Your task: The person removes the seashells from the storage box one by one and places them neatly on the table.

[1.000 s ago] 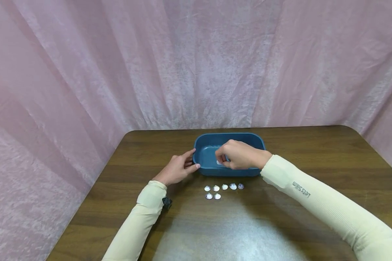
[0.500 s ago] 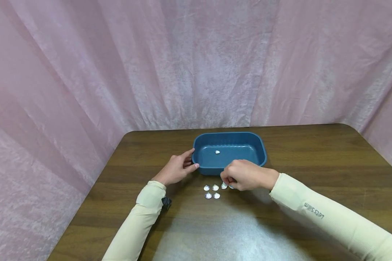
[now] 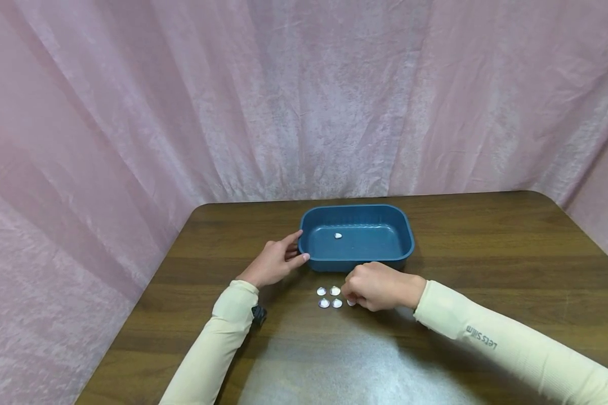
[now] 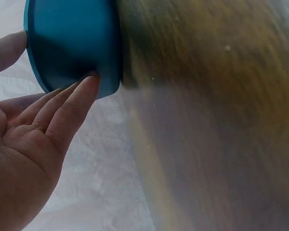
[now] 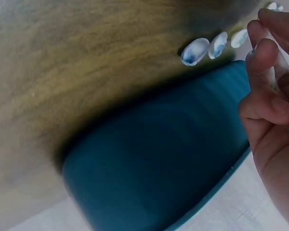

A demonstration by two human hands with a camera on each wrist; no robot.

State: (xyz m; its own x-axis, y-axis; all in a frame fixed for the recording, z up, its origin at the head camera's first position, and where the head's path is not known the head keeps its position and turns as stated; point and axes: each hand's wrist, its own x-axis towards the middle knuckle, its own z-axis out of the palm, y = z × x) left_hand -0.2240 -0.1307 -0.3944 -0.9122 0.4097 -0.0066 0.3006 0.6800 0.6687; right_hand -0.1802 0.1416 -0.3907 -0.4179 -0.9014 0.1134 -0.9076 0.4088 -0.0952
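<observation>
My right hand (image 3: pixel 379 286) is over the table in front of a blue plastic tub (image 3: pixel 354 264), its fingertips pinching a small white seashell (image 3: pixel 352 302) at the right end of the nearer row. Several seashells lie in two rows beside it, among them a far-row shell (image 3: pixel 321 291) and a near-row shell (image 3: pixel 324 303). The hand covers part of the far row in the head view; the right wrist view shows a pale shell (image 5: pixel 195 52) there. At the tub's left end, my left hand (image 3: pixel 271 263) touches the wall with extended fingers (image 4: pixel 74 108). One seashell (image 3: pixel 338 235) lies inside the tub.
The brown wooden table (image 3: pixel 486 253) has rounded far corners. A pink velvet curtain (image 3: pixel 304 112) hangs behind and to its sides. A small black device (image 3: pixel 259 315) sits at my left wrist, by the pale sleeve (image 3: pixel 208 349).
My right hand has come out of the tub and down past the far row to the nearer row, where another seashell now shows at its fingertips. The left hand stays at the tub.
</observation>
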